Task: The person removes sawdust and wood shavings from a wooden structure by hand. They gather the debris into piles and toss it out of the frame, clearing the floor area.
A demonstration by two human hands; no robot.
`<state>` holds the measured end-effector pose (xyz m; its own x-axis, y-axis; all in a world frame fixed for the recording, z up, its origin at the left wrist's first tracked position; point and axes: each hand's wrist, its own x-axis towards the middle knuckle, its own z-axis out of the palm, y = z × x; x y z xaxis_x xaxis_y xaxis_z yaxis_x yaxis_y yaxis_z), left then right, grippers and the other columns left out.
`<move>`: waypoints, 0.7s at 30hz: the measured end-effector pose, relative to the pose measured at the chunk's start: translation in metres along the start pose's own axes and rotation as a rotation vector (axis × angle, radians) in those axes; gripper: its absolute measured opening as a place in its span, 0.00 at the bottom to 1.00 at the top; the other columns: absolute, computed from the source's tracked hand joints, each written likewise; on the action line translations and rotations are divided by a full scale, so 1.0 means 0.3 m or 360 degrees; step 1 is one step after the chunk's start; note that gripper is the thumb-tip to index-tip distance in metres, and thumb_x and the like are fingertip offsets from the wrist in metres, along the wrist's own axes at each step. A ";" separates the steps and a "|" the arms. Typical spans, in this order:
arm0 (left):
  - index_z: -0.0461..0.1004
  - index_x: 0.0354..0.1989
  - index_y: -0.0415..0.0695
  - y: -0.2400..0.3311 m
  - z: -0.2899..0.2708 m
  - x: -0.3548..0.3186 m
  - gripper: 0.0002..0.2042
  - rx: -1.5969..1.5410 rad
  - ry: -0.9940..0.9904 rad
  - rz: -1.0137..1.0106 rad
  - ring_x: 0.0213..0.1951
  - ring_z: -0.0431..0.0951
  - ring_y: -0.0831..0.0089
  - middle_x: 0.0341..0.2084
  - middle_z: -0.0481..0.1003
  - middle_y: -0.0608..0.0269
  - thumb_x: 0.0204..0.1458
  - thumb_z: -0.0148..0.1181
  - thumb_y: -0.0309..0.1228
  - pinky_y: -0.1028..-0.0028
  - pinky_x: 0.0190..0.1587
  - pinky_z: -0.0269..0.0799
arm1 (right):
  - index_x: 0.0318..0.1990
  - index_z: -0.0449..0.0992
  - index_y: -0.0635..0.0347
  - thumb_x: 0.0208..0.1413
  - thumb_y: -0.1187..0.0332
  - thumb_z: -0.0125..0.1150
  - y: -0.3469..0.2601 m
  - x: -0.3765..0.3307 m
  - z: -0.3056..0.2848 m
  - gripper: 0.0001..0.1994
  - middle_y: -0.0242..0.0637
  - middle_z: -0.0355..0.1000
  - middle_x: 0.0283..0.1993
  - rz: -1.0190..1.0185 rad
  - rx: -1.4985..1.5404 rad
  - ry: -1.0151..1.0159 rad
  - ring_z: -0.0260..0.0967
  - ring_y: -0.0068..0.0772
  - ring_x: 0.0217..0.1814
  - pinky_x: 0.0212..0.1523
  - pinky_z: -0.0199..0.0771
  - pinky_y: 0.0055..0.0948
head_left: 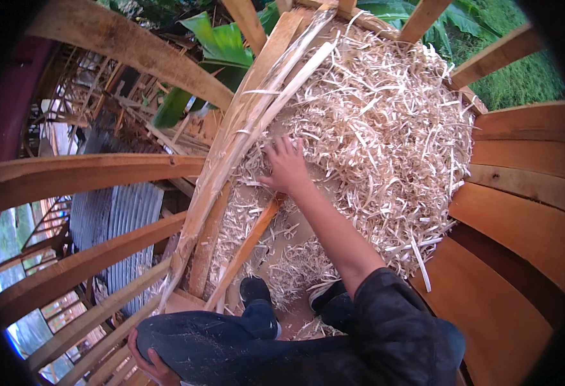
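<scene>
My right hand (286, 164) reaches forward with its fingers spread, palm down. It is over the floor at the left edge of a large heap of pale wood shavings (392, 128); whether it presses on the shavings or hovers just above cannot be made out. Below its wrist ends a narrow orange-brown wooden strip (247, 244), slanting down toward my feet. Long rough-edged boards (228, 154) lean to the left of the hand. At the lower left, my left hand (156, 370) rests against my bent knee, fingers extended and holding nothing.
Slatted wooden rails (96, 170) border the left side, with corrugated metal sheets (131, 219) and scrap wood beyond. Wide boards (507, 231) form the right side. Green leaves (218, 42) show past the far posts. My shoes (255, 291) stand among scattered shavings.
</scene>
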<state>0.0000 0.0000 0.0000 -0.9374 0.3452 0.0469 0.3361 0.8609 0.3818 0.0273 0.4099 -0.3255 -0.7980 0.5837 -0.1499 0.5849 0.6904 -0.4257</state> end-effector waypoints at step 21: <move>0.64 0.56 0.33 -0.019 0.011 0.004 0.29 -0.0035 0.0014 0.0005 0.57 0.64 0.54 0.54 0.65 0.45 0.57 0.44 0.49 0.57 0.62 0.53 | 0.57 0.66 0.63 0.52 0.62 0.56 -0.526 -0.309 0.390 0.25 0.51 0.62 0.58 -0.0001 -0.0048 -0.0123 0.58 0.50 0.63 0.56 0.63 0.54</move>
<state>-0.0028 -0.0033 -0.0052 -0.9370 0.3447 0.0561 0.3373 0.8514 0.4016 -0.0080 0.1967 -0.3488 -0.8067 0.5491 -0.2185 0.5874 0.7041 -0.3991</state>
